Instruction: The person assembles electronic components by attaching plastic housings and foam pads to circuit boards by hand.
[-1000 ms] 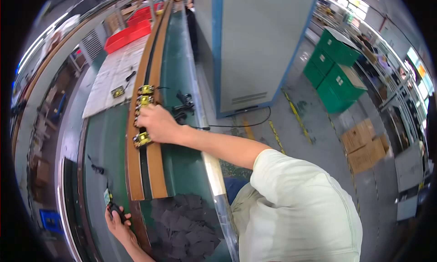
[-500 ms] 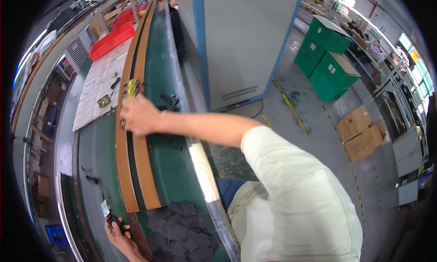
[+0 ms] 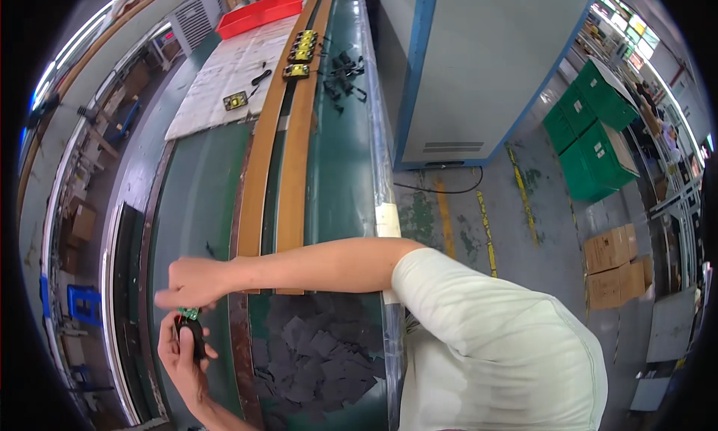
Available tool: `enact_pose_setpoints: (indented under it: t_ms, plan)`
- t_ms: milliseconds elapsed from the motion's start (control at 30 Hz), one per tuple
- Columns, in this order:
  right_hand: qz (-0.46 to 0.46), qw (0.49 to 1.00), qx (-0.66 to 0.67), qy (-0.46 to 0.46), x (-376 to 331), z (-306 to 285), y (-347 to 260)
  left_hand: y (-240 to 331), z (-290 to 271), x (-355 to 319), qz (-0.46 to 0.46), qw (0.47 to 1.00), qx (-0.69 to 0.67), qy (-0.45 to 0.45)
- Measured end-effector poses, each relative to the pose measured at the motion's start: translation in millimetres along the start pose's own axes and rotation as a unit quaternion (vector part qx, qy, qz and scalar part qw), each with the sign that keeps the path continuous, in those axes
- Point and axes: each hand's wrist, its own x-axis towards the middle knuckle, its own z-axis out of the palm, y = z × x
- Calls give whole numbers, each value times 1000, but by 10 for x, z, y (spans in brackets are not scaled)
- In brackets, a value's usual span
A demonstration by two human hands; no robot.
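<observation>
My left hand (image 3: pixel 179 360) is wrapped round a small black rounded casing (image 3: pixel 197 337), with the thumb along its face. At the casing's far end a small green circuit board (image 3: pixel 188 313) shows. Just above the board is my right hand (image 3: pixel 198 279), its fingers curled and slightly smeared by motion; what lies between its fingertips is hidden. Farther off, several yellow-and-black coil parts (image 3: pixel 303 48) stand in a row across two brown rails (image 3: pixel 293 206). Another yellow-and-black part (image 3: pixel 235 100) lies on a pale sheet (image 3: pixel 206 94), near a short black cable (image 3: pixel 261 77).
Dark grey flat pieces (image 3: pixel 321 352) are heaped on the green bench near me. Black cabled parts (image 3: pixel 345 73) lie right of the rails. A red tray (image 3: pixel 260 15) is at the far left. Beyond the bench's right edge stands a grey cabinet (image 3: pixel 479 72) with blue edges.
My right hand has left the coil parts on the rails and come back to the casing in my left hand. The view has swung left, and the left hand is raised a little.
</observation>
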Motion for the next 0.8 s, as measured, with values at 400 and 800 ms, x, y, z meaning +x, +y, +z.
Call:
enact_pose_setpoints:
  t_ms: [400,800]
  plan:
    - [54,999,6,6,-190,-18,110,-334,160,162,107,975,135,139]
    - [-78,990,1,114,-102,-62,342,-117,463,127,185,905,285,256]
